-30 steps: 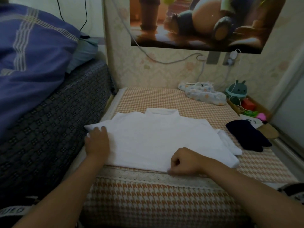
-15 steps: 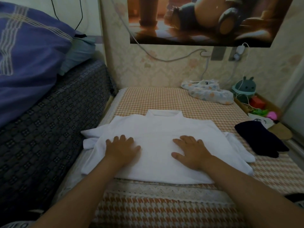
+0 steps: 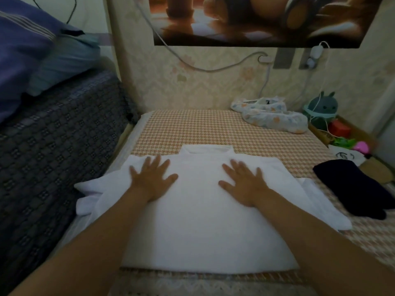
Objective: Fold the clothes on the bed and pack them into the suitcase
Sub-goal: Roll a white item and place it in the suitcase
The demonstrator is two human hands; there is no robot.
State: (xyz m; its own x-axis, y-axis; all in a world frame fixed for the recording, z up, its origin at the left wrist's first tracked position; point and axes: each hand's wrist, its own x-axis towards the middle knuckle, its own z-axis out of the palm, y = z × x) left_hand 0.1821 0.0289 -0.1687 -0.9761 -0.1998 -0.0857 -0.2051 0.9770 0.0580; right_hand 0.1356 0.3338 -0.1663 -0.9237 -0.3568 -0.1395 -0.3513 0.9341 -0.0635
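Both hands are pressed flat on the shirt (image 3: 198, 221), which is spread on the bed (image 3: 213, 129): left hand (image 3: 152, 180) at its left shoulder, right hand (image 3: 243, 184) right of centre, fingers (image 3: 157, 162) splayed. A dark garment (image 3: 359, 189) is laid at far right.

1. Dim light. The wall (image 3: 213, 88) has pale floral paper, with a poster (image 3: 256, 20) hung high.
2. A grey cable (image 3: 192, 66) sags across to a plug (image 3: 264, 59).
3. The bed (image 3: 203, 129) has an orange houndstooth cover. A dark patterned cover (image 3: 53, 159) lies higher at left.

Wall poster (image 3: 256, 18), grey cable (image 3: 203, 69), perhaps a green plush toy (image 3: 323, 106)
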